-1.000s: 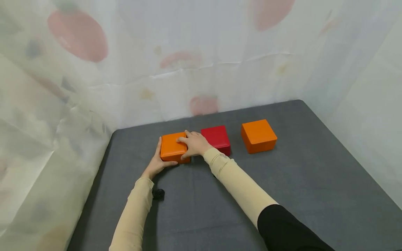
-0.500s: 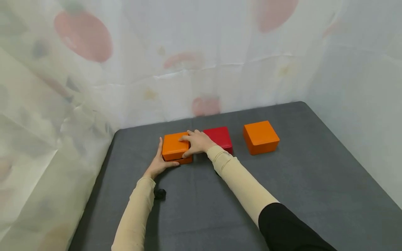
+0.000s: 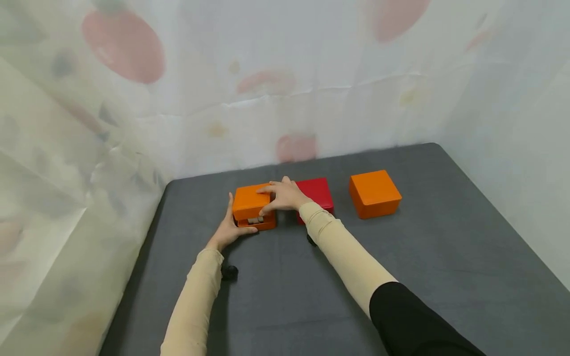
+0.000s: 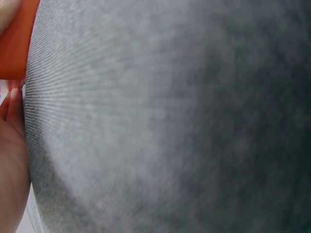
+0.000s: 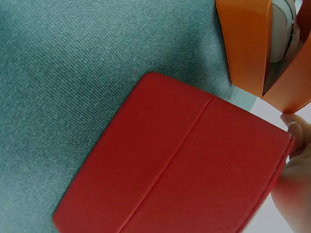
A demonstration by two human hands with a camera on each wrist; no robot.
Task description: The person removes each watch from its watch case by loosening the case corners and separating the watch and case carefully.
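Two bare hands, left hand point(image 3: 227, 232) and right hand point(image 3: 285, 196). Snug beige sleeves to the wrists. Black upper sleeve on the right arm.

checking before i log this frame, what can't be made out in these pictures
- Contents of the left orange hinged box: head view shows a narrow gap under its lid, too small; right wrist view shows only a pale rounded edge, cut off by the frame.
- Left hand: its fingers are hidden behind the box in the head view; the left wrist view shows mostly blurred grey tabletop.
- Red closed box: partly covered by the right hand.
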